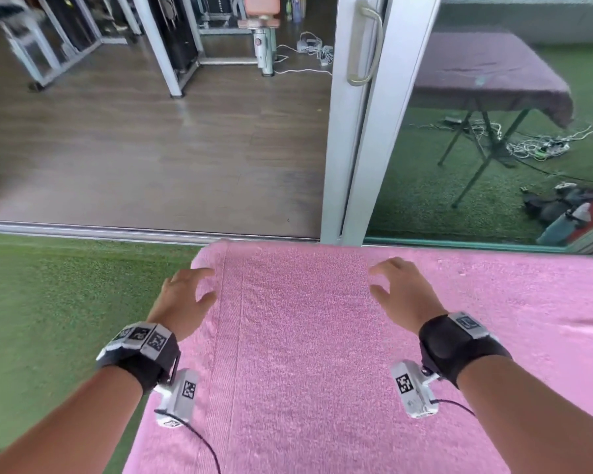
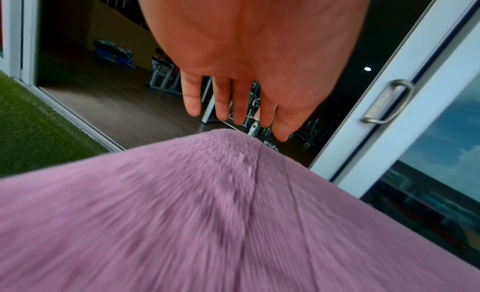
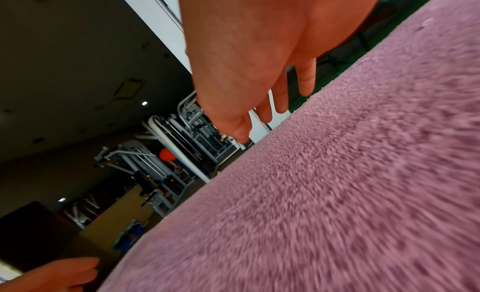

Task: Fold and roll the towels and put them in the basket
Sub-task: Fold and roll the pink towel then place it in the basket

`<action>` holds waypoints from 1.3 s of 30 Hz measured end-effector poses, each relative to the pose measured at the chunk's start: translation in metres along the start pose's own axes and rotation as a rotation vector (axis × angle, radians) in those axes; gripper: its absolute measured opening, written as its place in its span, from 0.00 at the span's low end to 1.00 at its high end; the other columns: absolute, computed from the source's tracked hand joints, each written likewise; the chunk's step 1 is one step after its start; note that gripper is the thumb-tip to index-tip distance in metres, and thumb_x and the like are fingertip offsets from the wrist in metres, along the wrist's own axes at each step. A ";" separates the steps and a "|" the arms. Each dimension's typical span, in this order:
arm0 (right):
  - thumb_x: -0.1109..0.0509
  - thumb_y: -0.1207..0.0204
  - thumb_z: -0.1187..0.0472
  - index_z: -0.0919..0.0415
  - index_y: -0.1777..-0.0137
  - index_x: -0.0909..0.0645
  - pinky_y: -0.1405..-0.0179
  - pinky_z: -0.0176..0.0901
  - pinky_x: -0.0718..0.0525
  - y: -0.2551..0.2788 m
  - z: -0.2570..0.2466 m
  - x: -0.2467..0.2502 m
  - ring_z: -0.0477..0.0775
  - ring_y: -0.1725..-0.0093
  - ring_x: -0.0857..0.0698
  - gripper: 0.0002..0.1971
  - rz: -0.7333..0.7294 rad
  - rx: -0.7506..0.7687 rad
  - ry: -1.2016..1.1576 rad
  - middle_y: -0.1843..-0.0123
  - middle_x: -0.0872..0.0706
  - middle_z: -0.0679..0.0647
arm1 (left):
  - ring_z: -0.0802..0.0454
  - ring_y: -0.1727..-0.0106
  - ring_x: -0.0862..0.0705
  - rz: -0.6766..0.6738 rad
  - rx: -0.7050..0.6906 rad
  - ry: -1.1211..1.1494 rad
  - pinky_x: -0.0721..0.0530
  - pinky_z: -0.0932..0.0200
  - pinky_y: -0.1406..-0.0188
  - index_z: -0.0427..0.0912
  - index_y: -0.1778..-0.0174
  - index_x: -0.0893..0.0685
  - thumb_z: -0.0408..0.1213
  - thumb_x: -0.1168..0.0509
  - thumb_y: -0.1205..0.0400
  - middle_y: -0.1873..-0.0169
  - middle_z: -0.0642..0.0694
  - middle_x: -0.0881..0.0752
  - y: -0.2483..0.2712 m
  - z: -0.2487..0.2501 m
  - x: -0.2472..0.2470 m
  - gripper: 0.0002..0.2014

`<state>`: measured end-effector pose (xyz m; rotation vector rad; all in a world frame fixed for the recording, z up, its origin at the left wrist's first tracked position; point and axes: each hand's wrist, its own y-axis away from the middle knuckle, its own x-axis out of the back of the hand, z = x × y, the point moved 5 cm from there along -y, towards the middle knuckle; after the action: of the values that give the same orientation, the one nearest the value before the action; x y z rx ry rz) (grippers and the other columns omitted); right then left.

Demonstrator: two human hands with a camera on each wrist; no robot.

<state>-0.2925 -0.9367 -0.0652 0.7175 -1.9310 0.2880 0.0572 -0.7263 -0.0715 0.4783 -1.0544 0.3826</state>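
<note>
A large pink towel lies spread flat in front of me, reaching from the bottom of the head view to the door sill. Its left end is folded over, with a stitched band running lengthwise. My left hand hovers over the towel's far left corner, fingers straight and spread, holding nothing. My right hand hovers over the towel further right, fingers relaxed and apart, also holding nothing. No basket is in view.
Green artificial turf lies left of the towel. A sliding door frame with a handle stands just beyond the towel's far edge. Behind it are wood flooring and gym machines. The glass reflects a covered table.
</note>
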 end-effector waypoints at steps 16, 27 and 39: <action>0.32 0.18 0.51 0.44 0.36 0.20 0.33 0.43 0.18 0.343 -0.034 -0.071 0.40 0.30 0.26 0.12 -0.046 0.041 -0.052 0.32 0.22 0.38 | 0.62 0.25 0.30 -0.003 -0.122 0.152 0.27 0.50 0.25 0.68 0.31 0.26 0.48 0.35 0.16 0.28 0.67 0.25 0.322 -0.033 -0.054 0.18; 0.59 0.11 0.38 0.47 0.12 0.68 0.12 0.56 0.58 0.403 -0.100 -0.167 0.50 0.14 0.71 0.33 -0.040 -0.037 0.243 0.12 0.70 0.48 | 0.49 0.16 0.72 -0.048 -0.204 -0.264 0.69 0.40 0.18 0.62 0.17 0.71 0.65 0.63 0.13 0.15 0.54 0.70 0.380 -0.024 -0.122 0.33; 0.46 0.14 0.39 0.46 0.12 0.51 0.12 0.52 0.56 0.462 -0.093 -0.159 0.51 0.11 0.54 0.34 -0.099 0.070 0.245 0.10 0.52 0.47 | 0.46 0.13 0.60 -0.058 -0.167 -0.302 0.55 0.40 0.16 0.60 0.14 0.64 0.64 0.61 0.14 0.13 0.52 0.61 0.406 -0.041 -0.121 0.34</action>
<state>-0.4504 -0.4675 -0.1120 0.7833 -1.6552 0.3668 -0.1766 -0.3740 -0.1194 0.4234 -1.3494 0.1706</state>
